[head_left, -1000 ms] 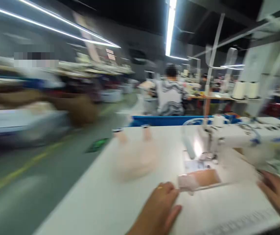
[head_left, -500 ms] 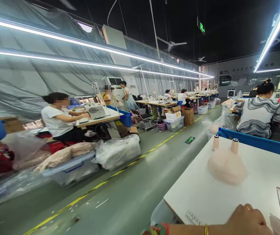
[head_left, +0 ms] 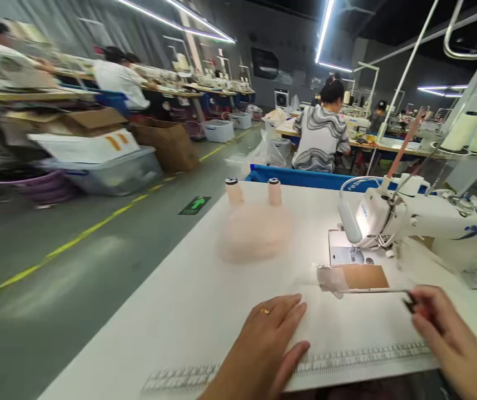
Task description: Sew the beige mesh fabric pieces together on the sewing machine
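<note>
My left hand (head_left: 266, 341) lies with its fingers stretched out on the white tabletop (head_left: 188, 311), below a pale, filmy piece (head_left: 332, 279) beside a brown strip (head_left: 366, 276). My right hand (head_left: 447, 328) is closed around a small black-and-red tool (head_left: 411, 303), mostly hidden by the fingers and blurred. Just beyond the strip stands a white sewing machine (head_left: 388, 214), its lamp lit over the needle plate (head_left: 347, 255). A blurred pile of pale pink fabric (head_left: 257, 233) rests left of the machine.
Two pink thread spools (head_left: 275, 193) stand behind the pile. A printed ruler (head_left: 359, 358) runs along the front edge. A blue cloth trough (head_left: 301, 176) borders the table's back. Across the aisle are plastic bins (head_left: 113, 172) and a cardboard box (head_left: 165, 144). A co-worker (head_left: 321, 133) sits ahead.
The view has swung right, bringing the sewing machine and my right hand into sight. My left hand, earlier at the bottom edge with fingers curled, now shows with fingers extended.
</note>
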The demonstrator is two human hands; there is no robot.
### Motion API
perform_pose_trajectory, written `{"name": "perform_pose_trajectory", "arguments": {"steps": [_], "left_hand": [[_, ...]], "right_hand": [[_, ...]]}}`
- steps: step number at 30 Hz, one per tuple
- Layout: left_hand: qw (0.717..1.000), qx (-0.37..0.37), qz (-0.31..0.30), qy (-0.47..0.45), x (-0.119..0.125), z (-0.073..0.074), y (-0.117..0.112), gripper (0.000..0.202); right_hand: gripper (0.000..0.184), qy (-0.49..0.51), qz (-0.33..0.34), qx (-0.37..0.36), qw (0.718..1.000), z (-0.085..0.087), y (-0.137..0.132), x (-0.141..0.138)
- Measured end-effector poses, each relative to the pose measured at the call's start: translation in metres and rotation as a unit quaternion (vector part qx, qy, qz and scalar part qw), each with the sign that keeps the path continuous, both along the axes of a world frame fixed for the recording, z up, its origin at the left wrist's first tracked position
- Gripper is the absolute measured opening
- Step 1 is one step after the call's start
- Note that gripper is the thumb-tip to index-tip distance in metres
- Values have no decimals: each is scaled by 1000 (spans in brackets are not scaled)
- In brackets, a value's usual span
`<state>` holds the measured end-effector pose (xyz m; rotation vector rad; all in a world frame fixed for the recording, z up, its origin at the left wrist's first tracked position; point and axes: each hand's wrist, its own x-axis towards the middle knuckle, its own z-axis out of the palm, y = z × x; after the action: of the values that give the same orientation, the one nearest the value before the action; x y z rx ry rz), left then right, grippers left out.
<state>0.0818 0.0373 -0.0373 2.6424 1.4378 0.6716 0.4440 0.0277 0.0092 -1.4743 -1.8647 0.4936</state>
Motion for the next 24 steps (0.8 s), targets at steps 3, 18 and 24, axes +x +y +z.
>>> {"name": "perform_pose_trajectory", "arguments": {"steps": [3,18,24], "left_hand": [[999,40,3,17,-1,-15,0,42],[993,115,-11,20,-3,-23,-2,45],[989,142,-25,-18,-3,-21,2,43]], "right_hand": [[16,-24,96,-108,989,2,8,-46],[14,-223,132,-86,962,-16,47,-124],[11,-222,126,-126,959,-12,48,-132]]}}
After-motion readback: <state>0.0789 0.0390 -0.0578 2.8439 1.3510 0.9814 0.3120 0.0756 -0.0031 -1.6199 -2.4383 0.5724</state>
